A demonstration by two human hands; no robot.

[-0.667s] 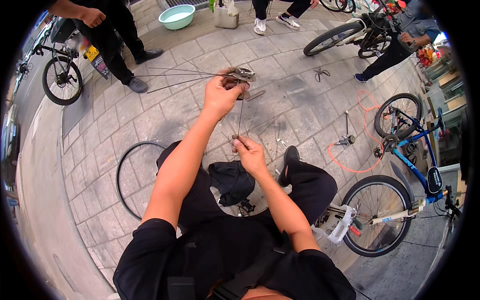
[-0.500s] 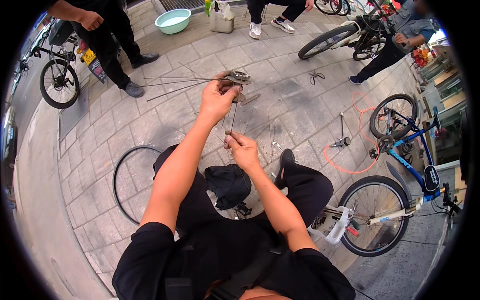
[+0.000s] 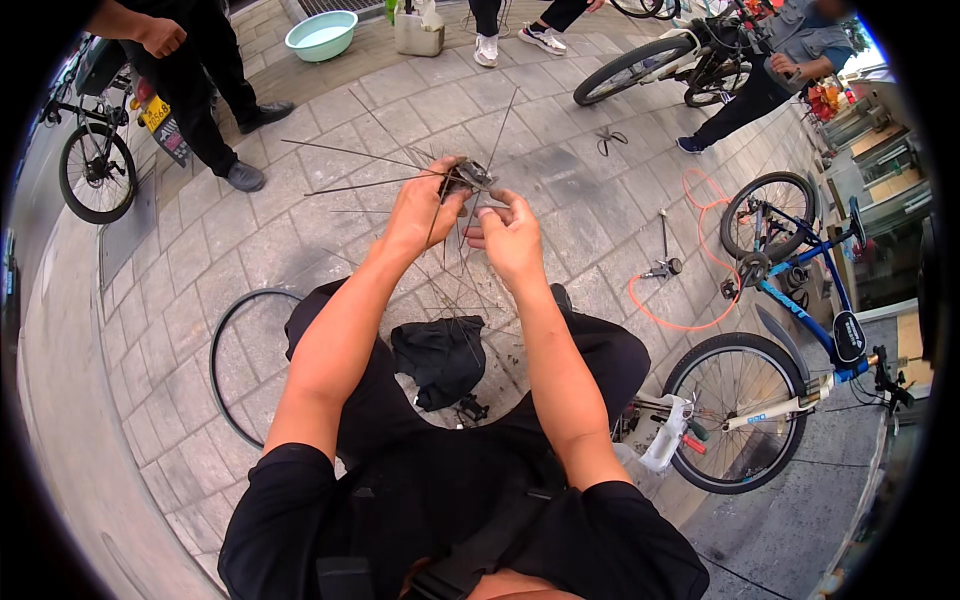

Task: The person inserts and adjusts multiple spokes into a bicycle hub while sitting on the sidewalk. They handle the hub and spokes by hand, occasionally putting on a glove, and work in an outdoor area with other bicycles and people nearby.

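A dark, grimy bicycle wheel hub (image 3: 474, 174) is held up in front of me, its thin metal spokes (image 3: 352, 187) fanning out in several directions with no rim around them. My left hand (image 3: 422, 210) is closed around the hub from the left, with spokes passing between and past its fingers. At the hub's lower right edge, my right hand (image 3: 514, 240) is closed in a pinch on a spoke close to the hub; the exact grip is partly hidden. Beneath both hands, a black cloth (image 3: 440, 362) lies on the ground between my legs.
A bare black wheel rim (image 3: 216, 365) lies at left. To the right are a pump (image 3: 662, 268) with an orange hose (image 3: 668, 322), a blue bicycle (image 3: 815, 320) and a white tool container (image 3: 668, 435). A green basin (image 3: 322, 40) and several people are farther off.
My right hand has risen from a spoke's lower end to the hub. The hub has tilted in my left hand, and the spokes now spread differently. The view has shifted slightly.
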